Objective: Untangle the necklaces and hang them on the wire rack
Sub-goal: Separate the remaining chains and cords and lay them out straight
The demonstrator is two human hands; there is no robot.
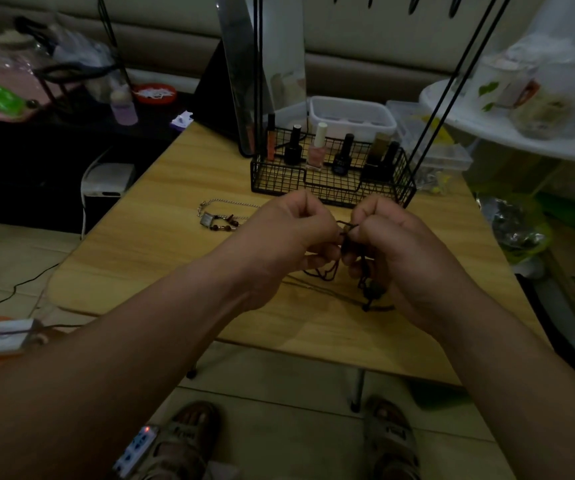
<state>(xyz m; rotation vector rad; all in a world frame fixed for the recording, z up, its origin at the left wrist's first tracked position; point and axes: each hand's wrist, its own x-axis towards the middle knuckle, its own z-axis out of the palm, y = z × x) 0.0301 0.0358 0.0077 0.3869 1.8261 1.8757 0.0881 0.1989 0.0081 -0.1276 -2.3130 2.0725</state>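
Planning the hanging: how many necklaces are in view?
2: silver chain lying on the table, dark cord pinched between left hand and right hand; its tangle may hide more.

Necklace (370,291) in left hand (289,233), right hand (395,251)

The curled fingers of the left grip (289,233) and right grip (393,251) hid where they pinched the dark cord necklace (367,292), and its tangle was too dim to trace. The silver chain (230,203) ran behind the left grip. The wire rack (331,188) rose past the top edge, its hooks cut to mere tips.
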